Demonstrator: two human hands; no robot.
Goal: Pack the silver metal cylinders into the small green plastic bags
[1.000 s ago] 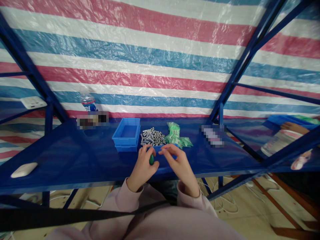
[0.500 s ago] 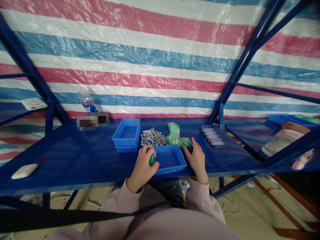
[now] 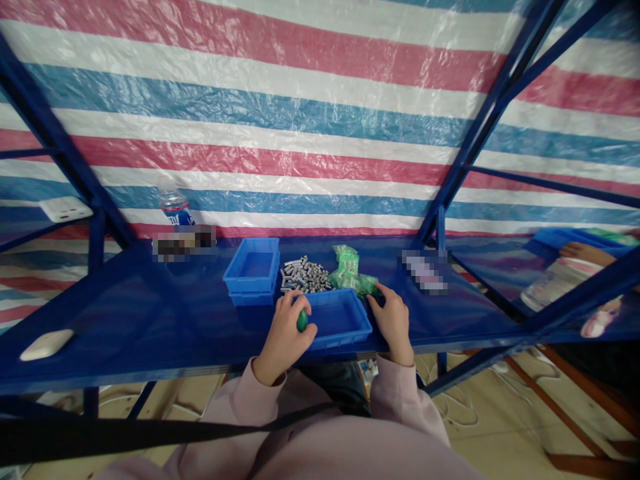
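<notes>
My left hand is closed on a small green object at the left end of a shallow blue tray. Nothing shows inside that tray. My right hand is at the tray's right side, its fingertips at the edge of green plastic packets; thumb and fingers are apart. Behind the tray lies a heap of small silvery cylinders. Left of the heap stand stacked blue trays.
A bottle stands at the back left. A white object lies at the left front, and a blurred-out item at the right. Blue frame bars cross both sides. Another person's hand is at the far right.
The fingers of my right hand have lowered and moved slightly left onto the edge of the green packets. My left hand keeps its hold on the green object.
</notes>
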